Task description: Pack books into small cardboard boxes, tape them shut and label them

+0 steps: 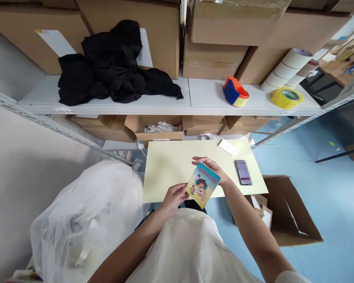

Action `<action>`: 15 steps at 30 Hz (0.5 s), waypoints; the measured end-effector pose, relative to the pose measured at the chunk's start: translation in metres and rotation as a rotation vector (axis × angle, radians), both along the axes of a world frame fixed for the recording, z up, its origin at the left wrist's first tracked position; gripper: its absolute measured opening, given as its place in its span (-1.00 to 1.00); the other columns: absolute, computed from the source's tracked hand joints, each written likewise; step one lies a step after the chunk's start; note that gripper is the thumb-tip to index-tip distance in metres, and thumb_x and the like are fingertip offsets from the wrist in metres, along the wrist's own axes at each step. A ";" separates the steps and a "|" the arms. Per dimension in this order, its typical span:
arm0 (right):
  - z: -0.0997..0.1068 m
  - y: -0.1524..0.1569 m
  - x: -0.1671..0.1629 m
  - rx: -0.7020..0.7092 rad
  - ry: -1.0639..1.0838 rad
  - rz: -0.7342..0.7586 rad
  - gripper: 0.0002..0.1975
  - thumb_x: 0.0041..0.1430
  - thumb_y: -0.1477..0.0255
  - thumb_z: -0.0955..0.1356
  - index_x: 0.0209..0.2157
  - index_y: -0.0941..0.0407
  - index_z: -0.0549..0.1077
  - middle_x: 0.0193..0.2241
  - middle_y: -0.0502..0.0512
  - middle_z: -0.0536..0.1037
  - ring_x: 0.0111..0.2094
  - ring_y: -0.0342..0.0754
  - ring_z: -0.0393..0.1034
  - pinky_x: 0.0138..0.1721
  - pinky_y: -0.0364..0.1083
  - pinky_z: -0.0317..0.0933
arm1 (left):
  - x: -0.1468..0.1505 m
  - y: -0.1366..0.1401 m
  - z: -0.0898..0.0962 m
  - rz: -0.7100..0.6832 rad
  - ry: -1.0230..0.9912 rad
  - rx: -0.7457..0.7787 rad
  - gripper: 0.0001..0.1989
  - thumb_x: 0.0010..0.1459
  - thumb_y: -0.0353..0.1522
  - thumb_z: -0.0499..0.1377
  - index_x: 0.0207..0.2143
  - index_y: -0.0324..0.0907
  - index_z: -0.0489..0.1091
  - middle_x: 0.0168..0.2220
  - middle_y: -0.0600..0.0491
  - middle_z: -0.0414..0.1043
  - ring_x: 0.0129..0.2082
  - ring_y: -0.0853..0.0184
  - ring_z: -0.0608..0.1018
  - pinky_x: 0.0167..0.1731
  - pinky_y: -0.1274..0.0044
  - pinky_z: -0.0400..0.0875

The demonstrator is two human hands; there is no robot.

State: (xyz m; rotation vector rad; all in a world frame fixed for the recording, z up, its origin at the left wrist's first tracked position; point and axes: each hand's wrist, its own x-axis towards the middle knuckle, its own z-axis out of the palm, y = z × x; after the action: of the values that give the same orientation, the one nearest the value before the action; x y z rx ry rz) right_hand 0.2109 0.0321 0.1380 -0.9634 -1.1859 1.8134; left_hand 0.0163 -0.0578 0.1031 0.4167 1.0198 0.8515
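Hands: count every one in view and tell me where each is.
2: the left hand holds the booklet at its left edge; the right hand is at its upper right edge, partly hidden by it. No others show.

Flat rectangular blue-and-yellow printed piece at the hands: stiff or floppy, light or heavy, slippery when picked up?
The printed piece is probably fairly stiff: its edges look straight, with no visible sag. It is likely light, since the left hand merely pinches it near one edge. Its smooth-looking face could be slightly slippery.
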 end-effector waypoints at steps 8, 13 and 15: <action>0.000 0.002 -0.004 -0.064 0.029 -0.033 -0.68 -0.05 0.18 0.45 -0.28 0.04 0.43 -0.24 0.05 0.50 -0.21 -0.01 0.46 -0.16 0.05 0.30 | -0.007 0.007 0.002 -0.064 -0.033 0.010 -0.61 -0.13 -0.16 0.33 -0.25 -0.17 0.52 -0.28 -0.02 0.55 -0.24 0.21 0.54 -0.25 0.47 0.38; 0.008 0.021 0.000 -0.015 -0.103 -0.145 -0.69 -0.08 0.18 0.45 -0.34 0.08 0.46 -0.43 -0.04 0.46 -0.40 -0.17 0.35 -0.28 -0.08 0.32 | -0.020 0.012 0.004 0.078 -0.026 0.133 -0.36 -0.04 0.13 0.10 -0.18 -0.20 0.49 -0.04 -0.18 0.46 -0.02 0.10 0.47 -0.11 0.36 0.36; 0.012 0.025 0.004 -0.002 -0.153 -0.135 -0.67 -0.08 0.17 0.45 -0.32 0.09 0.48 -0.42 -0.03 0.47 -0.40 -0.17 0.34 -0.33 -0.11 0.32 | -0.020 0.012 0.002 0.124 0.078 0.194 -0.39 -0.10 0.08 0.20 -0.17 -0.21 0.48 -0.13 -0.16 0.52 -0.15 0.14 0.54 -0.16 0.37 0.39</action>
State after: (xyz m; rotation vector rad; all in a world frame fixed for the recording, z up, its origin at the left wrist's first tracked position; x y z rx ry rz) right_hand 0.2149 0.0571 0.1502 -1.1719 -1.1807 1.6589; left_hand -0.0034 -0.0455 0.1056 0.5592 1.0465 1.0573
